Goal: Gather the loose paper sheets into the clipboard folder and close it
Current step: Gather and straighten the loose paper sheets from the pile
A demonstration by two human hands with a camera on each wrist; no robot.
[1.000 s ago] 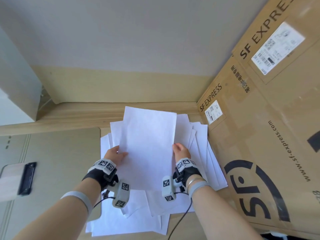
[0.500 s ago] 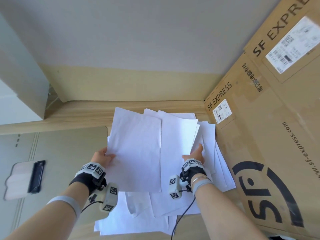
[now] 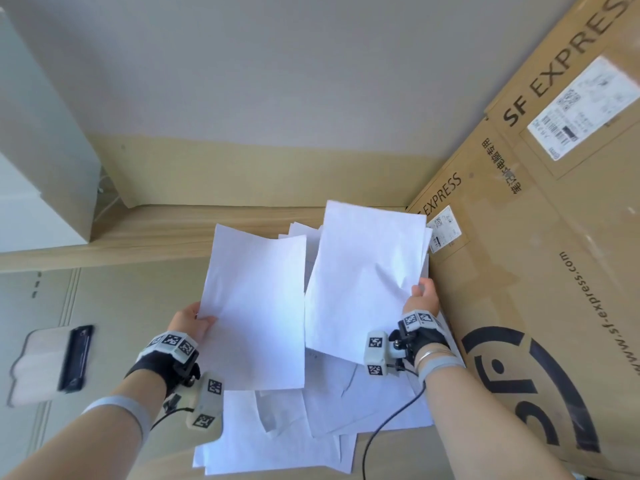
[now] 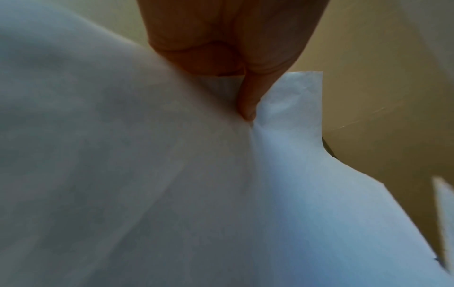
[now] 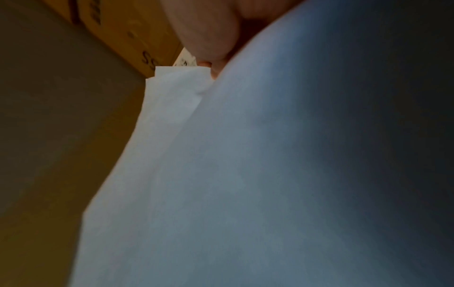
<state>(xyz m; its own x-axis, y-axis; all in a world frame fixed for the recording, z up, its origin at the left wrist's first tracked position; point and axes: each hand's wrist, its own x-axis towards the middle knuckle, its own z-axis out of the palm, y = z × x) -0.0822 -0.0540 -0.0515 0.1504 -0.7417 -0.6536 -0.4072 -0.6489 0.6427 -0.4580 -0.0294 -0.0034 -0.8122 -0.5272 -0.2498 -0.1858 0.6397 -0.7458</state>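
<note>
My left hand (image 3: 194,318) pinches the left edge of a white paper sheet (image 3: 254,306) held above the desk; in the left wrist view the thumb (image 4: 247,104) presses into that sheet (image 4: 172,174). My right hand (image 3: 422,297) grips the right edge of a second lifted sheet (image 3: 363,278), which fills the right wrist view (image 5: 245,174). Beneath both lies a loose pile of white sheets (image 3: 311,427). The open clipboard folder (image 3: 138,299) lies flat at the left, its black clip (image 3: 76,358) on the far-left panel.
Large SF Express cardboard boxes (image 3: 536,271) stand against the pile on the right. A wooden ledge (image 3: 138,230) and the wall run along the back. A white box (image 3: 41,168) stands at the back left. A cable (image 3: 388,424) hangs from my right wrist over the pile.
One sheet held by both hands has become two: my left hand carried its sheet to the left, and my right hand lifted another sheet from the pile toward the right.
</note>
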